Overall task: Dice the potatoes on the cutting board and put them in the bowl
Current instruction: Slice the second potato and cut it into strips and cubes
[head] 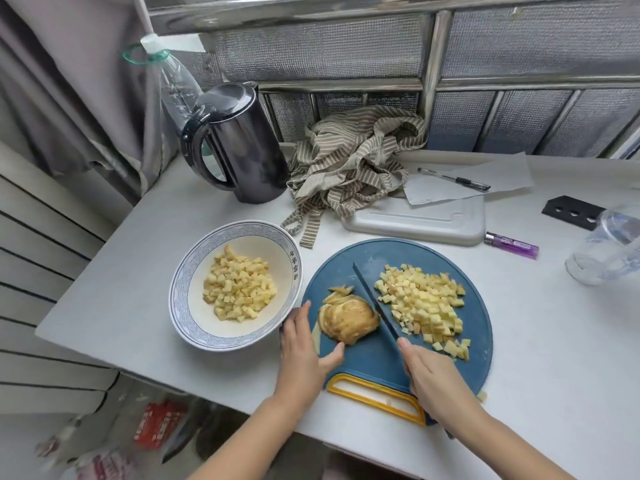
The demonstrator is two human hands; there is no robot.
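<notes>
A round blue cutting board [367,355] with a yellow handle lies at the table's front. A sliced potatoes stack [349,318] sits on its left half; a heap of potato dice [424,304] covers its right half. My right hand [433,375] grips a dark knife [375,303], the blade lying between the stack and the dice. My left hand [304,355] rests on the board's left edge, thumb touching the potato stack. Left of the board stands a white bowl [180,296] with a blue rim holding more dice.
A dark kettle [239,147] and a striped cloth [353,168] stand at the back. A white board [415,220], paper, a pen [453,180], a purple lighter [512,244] and a clear plastic bottle [609,247] lie to the right. The table edge is close in front.
</notes>
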